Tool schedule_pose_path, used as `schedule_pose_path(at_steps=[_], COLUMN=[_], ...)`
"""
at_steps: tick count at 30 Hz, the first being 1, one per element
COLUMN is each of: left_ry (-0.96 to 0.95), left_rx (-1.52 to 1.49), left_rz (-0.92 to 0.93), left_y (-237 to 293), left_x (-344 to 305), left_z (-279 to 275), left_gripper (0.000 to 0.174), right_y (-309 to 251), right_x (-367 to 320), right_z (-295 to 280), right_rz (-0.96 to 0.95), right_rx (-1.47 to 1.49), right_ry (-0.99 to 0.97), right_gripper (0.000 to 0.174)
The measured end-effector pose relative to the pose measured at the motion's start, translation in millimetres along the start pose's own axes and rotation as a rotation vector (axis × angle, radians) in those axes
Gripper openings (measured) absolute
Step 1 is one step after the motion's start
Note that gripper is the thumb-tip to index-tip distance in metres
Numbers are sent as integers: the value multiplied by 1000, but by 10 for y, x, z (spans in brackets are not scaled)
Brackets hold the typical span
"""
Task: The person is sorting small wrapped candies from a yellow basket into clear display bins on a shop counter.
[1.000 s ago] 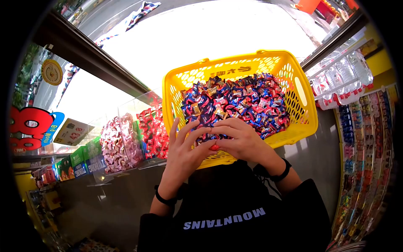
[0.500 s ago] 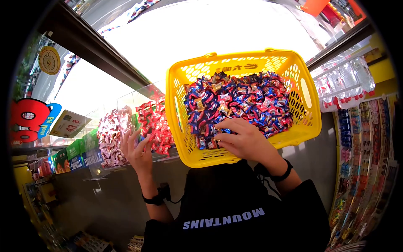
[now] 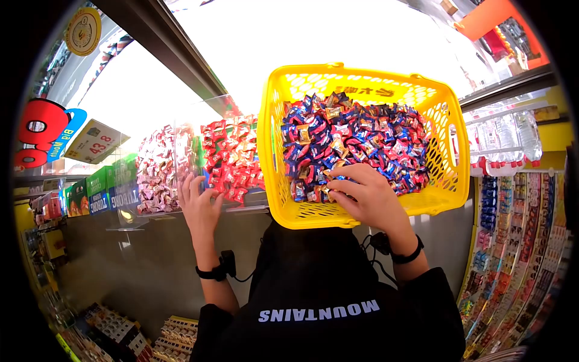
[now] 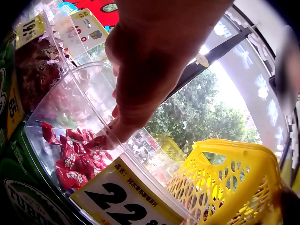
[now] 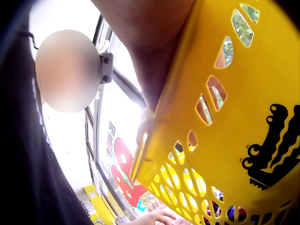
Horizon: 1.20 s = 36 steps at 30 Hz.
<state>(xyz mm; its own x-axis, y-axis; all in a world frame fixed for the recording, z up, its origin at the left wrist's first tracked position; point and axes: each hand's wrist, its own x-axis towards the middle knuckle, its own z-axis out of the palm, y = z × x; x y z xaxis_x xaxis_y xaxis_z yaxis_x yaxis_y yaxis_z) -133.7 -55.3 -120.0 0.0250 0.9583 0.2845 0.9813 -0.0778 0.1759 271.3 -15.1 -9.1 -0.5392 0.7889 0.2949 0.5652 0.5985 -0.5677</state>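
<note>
In the head view, a yellow plastic basket [image 3: 273, 199] holds a heap of blue, red and gold wrapped candies [image 3: 362, 136]. My right hand [image 3: 374, 199] is inside its near side, fingers loosely bent and fingertips on the candies. The right wrist view shows the basket's outer wall [image 5: 262, 84]. My left hand [image 3: 201, 211] is at the front of the clear display bins, fingers spread and slightly bent. In the left wrist view, that hand [image 4: 145, 70] reaches over a clear bin's wall, its fingertips beside red wrapped candies [image 4: 77, 161].
Pink wrapped candies [image 3: 163, 166] fill the bin left of the red candies [image 3: 232, 160]. A price card [image 4: 119, 197] is on the bin's front. Green boxes [image 3: 96, 187] stand farther left. Bottled water [image 3: 506, 139] and product shelves [image 3: 512, 241] are at the right.
Both hands were together over the basket's near side; the left hand has since moved left to the bins. The right hand stays over the candies. The basket appears farther right in view.
</note>
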Motion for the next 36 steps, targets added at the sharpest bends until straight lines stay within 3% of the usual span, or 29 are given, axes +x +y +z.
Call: schedule_pose_path(at_steps=[6, 10, 13, 17, 19, 24, 30, 36], left_ry=[-161, 0, 139, 151, 58, -99, -102, -104], left_rx=[-2, -130, -323, -533, -579, -653, -491, -497], left_rz=[9, 103, 125, 364, 470, 603, 595, 573], left_y=[35, 149, 575, 1068, 1343, 1751, 1763, 1752], left_x=[34, 298, 614, 859, 900, 949, 926, 900], left_z=[-88, -233, -627, -875, -887, -665, -612, -591], left_gripper=[20, 25, 31, 34, 34, 34, 33, 34], right_y=[3, -22, -24, 17, 82, 704, 1648, 1658], right_x=[-18, 0, -29, -25, 52, 358, 586, 706], right_z=[6, -19, -113, -571, -813, -1056, -650, -318], right_rz=[-8, -52, -62, -70, -44, 249, 432, 526], right_rx=[-19, -97, -158, -297, -357, -346, -419, -565], right_ry=[18, 62, 5, -166, -220, -479, -623, -627], right_gripper=[13, 13, 16, 25, 29, 50, 64, 69])
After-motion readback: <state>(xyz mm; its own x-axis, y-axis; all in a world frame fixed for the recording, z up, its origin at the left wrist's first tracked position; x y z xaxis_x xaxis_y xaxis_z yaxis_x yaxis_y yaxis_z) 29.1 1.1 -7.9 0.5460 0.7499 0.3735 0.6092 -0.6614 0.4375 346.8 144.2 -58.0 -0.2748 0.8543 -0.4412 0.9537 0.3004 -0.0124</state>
